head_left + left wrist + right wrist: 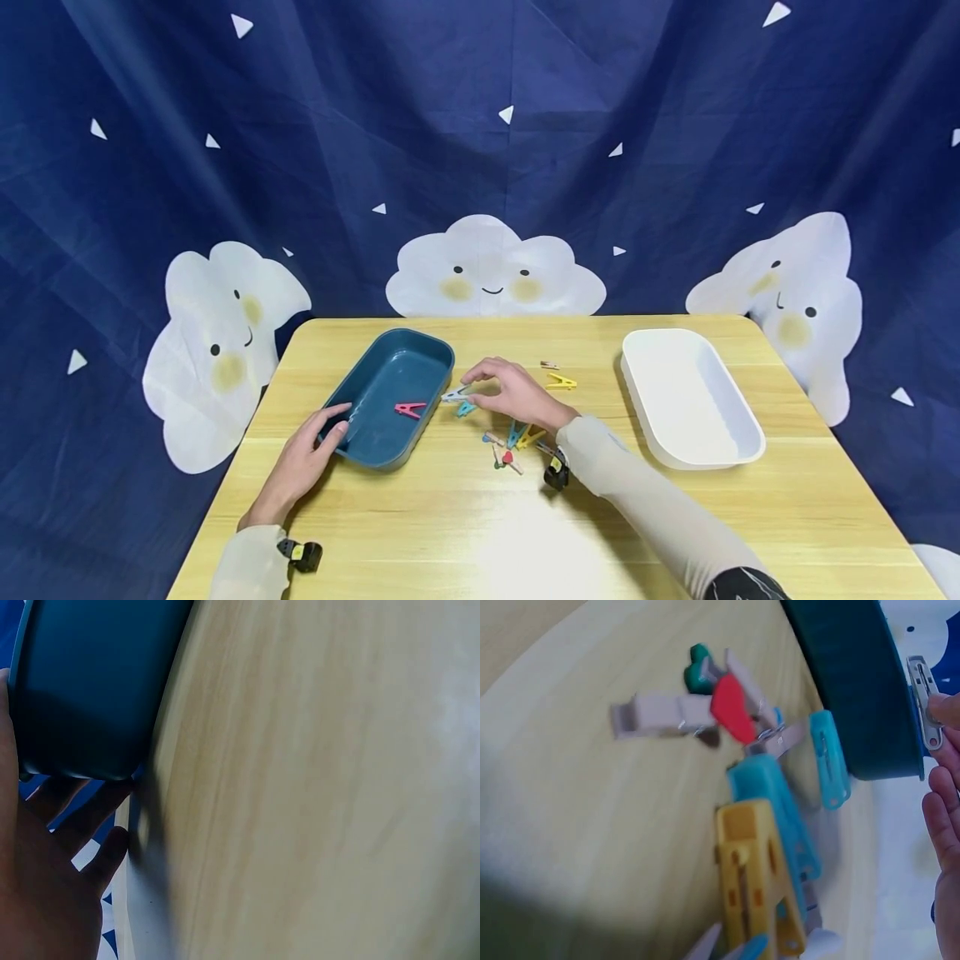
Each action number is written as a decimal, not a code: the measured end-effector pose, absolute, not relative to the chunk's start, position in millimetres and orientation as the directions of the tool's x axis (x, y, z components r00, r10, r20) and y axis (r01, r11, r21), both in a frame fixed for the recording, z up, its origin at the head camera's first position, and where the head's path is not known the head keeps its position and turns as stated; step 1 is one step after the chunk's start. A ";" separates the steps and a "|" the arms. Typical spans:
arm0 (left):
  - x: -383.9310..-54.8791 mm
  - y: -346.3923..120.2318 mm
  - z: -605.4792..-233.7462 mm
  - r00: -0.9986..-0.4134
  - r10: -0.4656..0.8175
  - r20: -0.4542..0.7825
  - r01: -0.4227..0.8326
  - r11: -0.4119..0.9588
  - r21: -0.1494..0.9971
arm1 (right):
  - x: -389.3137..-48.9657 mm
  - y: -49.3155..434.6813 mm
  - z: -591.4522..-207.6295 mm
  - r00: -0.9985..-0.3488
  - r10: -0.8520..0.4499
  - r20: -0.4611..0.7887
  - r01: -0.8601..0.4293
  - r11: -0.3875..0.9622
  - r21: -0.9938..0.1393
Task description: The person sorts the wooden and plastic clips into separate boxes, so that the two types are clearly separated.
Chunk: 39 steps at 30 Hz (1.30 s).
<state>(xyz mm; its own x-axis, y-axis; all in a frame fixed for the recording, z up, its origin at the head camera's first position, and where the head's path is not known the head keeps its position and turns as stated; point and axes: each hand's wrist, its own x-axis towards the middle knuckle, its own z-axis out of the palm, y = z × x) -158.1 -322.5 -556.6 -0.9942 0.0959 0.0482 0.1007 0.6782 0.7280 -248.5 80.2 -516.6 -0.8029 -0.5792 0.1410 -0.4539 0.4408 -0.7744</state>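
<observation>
Hanging behind the wood-grain table [420, 542] is one dark-blue curtain [510, 67] with three smiling clouds [491, 283]. At ten o'clock, the left hand [303, 458] loosely holds the seven-o'clock corner of one teal bin [393, 371], containing one red clothespin [409, 409]. At twelve, the right hand [513, 393] pinches one pale-grey clothespin [454, 395]; nearby are two turquoise clothespins [466, 408], two yellow clothespins [561, 382]. At two: one white bin [686, 392].

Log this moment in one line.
left grip: holds blue bin; right grip: pinches grey clothespin near blue bin; in blue bin: red clothespin; on table: more clothespins, white bin
</observation>
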 end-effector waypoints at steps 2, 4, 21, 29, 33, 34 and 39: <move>-158.3 -322.6 -556.0 -0.994 0.097 0.046 0.100 0.678 0.728 | -248.7 78.2 -514.5 -0.806 -0.575 0.140 -0.437 0.419 -0.796; -158.2 -322.6 -555.2 -0.994 0.097 0.043 0.098 0.679 0.728 | -248.6 75.2 -511.4 -0.811 -0.568 0.136 -0.417 0.400 -0.816; -156.9 -322.1 -555.4 -0.994 0.094 0.049 0.100 0.684 0.722 | -257.9 44.0 -498.3 -0.806 -0.570 0.160 -0.417 0.355 -0.837; -156.2 -321.6 -555.2 -0.995 0.090 0.049 0.097 0.681 0.726 | -263.4 28.7 -497.0 -0.804 -0.566 0.181 -0.438 0.358 -0.825; -156.5 -321.7 -555.4 -0.995 0.093 0.046 0.097 0.677 0.730 | -265.2 22.0 -498.2 -0.808 -0.557 0.190 -0.449 0.374 -0.812; -156.7 -321.7 -555.4 -0.995 0.093 0.046 0.097 0.677 0.730 | -265.4 20.2 -498.7 -0.810 -0.554 0.192 -0.449 0.376 -0.811; -157.4 -321.3 -555.3 -0.995 0.094 0.046 0.098 0.679 0.728 | -265.7 11.3 -501.6 -0.821 -0.531 0.209 -0.457 0.392 -0.798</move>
